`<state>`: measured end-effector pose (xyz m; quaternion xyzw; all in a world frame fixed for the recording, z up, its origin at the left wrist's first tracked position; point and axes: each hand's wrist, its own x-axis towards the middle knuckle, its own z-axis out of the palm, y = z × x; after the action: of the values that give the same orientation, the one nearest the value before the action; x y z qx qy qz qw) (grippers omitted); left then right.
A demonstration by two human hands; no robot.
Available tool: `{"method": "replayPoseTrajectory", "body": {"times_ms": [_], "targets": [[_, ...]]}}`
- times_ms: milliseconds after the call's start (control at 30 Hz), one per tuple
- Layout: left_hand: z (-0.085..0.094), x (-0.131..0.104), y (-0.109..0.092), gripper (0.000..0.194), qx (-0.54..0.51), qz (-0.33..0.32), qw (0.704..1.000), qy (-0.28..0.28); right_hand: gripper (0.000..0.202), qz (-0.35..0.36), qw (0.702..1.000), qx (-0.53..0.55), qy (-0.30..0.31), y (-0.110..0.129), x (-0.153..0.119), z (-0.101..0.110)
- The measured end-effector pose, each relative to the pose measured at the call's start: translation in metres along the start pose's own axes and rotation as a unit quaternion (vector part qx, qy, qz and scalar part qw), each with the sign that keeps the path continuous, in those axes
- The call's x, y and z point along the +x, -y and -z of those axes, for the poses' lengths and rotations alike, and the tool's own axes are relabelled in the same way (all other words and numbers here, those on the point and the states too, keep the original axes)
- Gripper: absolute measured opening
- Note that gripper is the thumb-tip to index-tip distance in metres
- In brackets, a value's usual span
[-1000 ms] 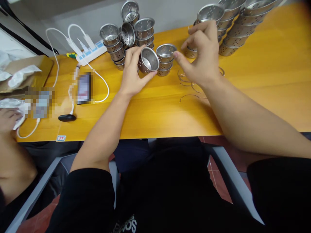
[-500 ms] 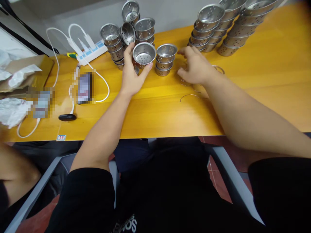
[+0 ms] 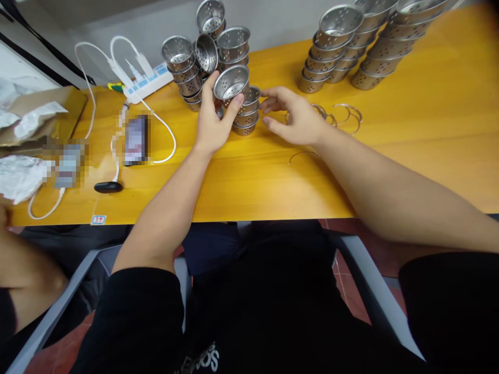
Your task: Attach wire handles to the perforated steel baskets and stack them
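Where the left hand point(image 3: 213, 124) was curled: a perforated cup point(image 3: 231, 82) was gripped between thumb and fingers.
Right hand point(image 3: 294, 117): half-spread, nothing visibly held; contact with the short stack point(image 3: 245, 120) beside it could not be told.
Handling: the stack was best steadied lightly, without being tipped.
Wire loops point(image 3: 359, 120): strewn across the bench point(image 3: 249, 189).

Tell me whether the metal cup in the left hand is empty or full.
Empty: the left hand holds the metal cup mouth up, and only bare, perforated metal shows inside.
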<state>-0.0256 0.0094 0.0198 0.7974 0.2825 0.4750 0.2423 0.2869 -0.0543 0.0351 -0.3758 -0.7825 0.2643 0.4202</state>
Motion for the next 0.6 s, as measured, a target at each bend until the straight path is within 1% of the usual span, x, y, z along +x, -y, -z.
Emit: {"method": "replayPoseTrajectory", "body": {"times_ms": [67,133,233,333,400,467,600], "targets": [[-0.004,0.0,0.011,0.103,0.009,-0.007,1.0,-0.009,0.094,0.01,1.0,-0.002,-0.005,0.0,0.0,0.0],[-0.01,0.002,0.026,0.104,0.013,-0.012,1.0,-0.021,0.087,0.028,1.0,-0.01,-0.003,0.0,-0.001,0.0],[-0.018,0.004,0.047,0.108,0.005,-0.007,0.999,-0.044,0.082,0.055,0.998,-0.024,0.01,0.0,-0.002,0.0],[-0.022,0.007,0.062,0.113,-0.009,0.008,0.998,-0.069,0.078,0.052,0.998,-0.026,0.014,0.001,-0.002,-0.002],[-0.023,0.007,0.068,0.113,-0.01,0.011,0.997,-0.077,0.076,0.059,0.998,-0.018,0.012,0.002,-0.002,-0.003],[-0.021,0.007,0.072,0.109,0.001,0.005,0.997,-0.073,0.075,0.071,0.997,-0.013,0.009,0.004,-0.002,-0.003],[-0.016,0.006,0.073,0.101,0.022,0.002,0.998,-0.062,0.076,0.07,0.997,-0.019,0.01,0.007,-0.003,-0.003]]}}
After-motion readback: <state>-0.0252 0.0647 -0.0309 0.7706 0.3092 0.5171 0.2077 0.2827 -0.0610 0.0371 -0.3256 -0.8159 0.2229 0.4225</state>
